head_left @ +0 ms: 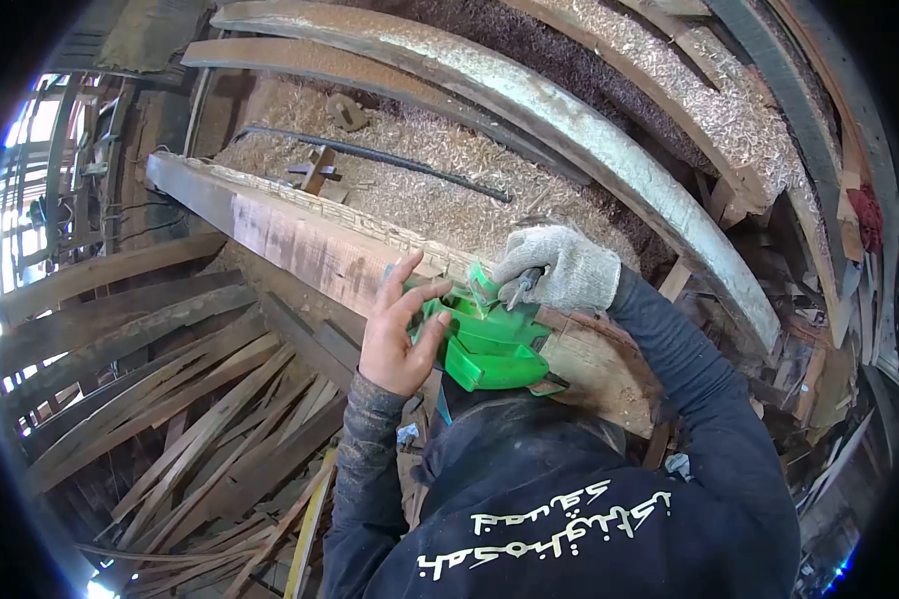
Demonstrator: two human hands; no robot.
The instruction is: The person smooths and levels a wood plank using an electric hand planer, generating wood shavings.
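A green power tool (494, 349) with a plastic housing, looking like an electric hand planer, rests near my chest at the end of a long beam. Against its left side is my left hand (400, 339), bare, fingers spread and thumb by the housing. My right hand (559, 268), in a knitted glove, closes on a small dark-handled tool (524, 287) with a short metal shaft. That tool is over the housing's upper edge, beside a raised green part (482, 285). The kind of small tool I cannot tell.
The thick beam (310, 245) runs away to the upper left. Beyond it lie wood shavings (410, 200), a dark metal bar (390, 160) and a wooden block tool (317, 170). Large curved timbers (509, 85) arch overhead in view. Stacked planks (180, 399) fill the left side.
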